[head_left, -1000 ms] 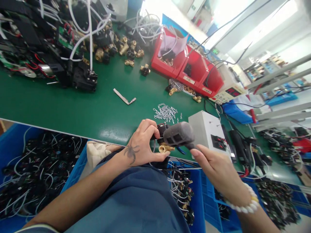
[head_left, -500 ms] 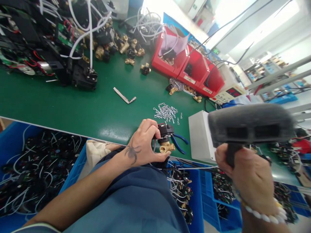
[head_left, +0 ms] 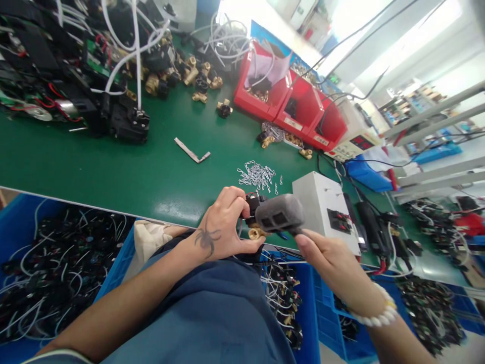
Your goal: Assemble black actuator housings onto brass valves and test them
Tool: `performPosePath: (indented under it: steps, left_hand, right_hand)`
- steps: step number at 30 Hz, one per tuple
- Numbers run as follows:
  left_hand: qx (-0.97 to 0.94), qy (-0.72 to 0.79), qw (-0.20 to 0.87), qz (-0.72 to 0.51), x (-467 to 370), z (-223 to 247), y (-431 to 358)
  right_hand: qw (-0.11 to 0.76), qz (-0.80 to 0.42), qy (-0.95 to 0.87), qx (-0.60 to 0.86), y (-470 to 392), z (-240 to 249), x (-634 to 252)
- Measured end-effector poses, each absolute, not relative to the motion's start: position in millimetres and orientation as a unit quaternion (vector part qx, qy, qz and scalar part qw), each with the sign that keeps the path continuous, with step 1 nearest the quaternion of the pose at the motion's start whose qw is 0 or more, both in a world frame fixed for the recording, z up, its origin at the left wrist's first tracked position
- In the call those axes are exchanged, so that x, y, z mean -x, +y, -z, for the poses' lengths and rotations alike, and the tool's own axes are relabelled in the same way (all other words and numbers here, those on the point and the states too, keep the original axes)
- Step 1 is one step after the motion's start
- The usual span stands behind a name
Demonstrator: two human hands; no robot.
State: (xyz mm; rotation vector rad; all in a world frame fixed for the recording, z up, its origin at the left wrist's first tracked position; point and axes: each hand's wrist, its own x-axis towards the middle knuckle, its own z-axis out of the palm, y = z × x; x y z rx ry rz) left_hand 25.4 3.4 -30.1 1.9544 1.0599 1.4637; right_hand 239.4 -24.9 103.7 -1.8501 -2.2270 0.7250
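The left hand (head_left: 224,227) clamps its fingers on a brass-and-black valve (head_left: 251,206) — seemingly steadying it — while the right hand (head_left: 337,268) grips a mallet (head_left: 279,211) at the valve's three o'clock.

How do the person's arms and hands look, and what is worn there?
The left hand and right hand wear no gloves; the forearms are mostly bare. A dark spider-shaped tattoo marks the left wrist. A bracelet of white beads, partly yellow, circles the right wrist.

Green bench (head_left: 151,177), wire clips (head_left: 256,175), red bins (head_left: 280,114)
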Motion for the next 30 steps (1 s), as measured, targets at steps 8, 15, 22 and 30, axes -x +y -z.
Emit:
performPosePath:
  steps: [8, 15, 22, 30]
  left_hand:
    - [-0.715, 0.391, 0.239, -0.529, -25.7, 29.1, 3.1]
    - [-0.715, 0.389, 0.238, -0.53, -25.8, 29.9, 2.8]
    - [-0.715, 0.392, 0.233, -0.53, -25.7, 28.9, 3.2]
    - [-0.709, 0.42, 0.225, -0.52, -30.2, 27.7, -3.6]
  right_hand:
    - [0.175, -0.257, -0.707, 0.635, -25.3, -104.7, -239.3]
    - [0.155, -0.257, -0.733, 0.61, -22.8, -103.7, -242.9]
    - [0.079, -0.288, -0.731, 0.614, -21.7, -90.4, -237.6]
    - [0.179, -0.372, -0.704, 0.577, -8.2, -70.5, -219.5]
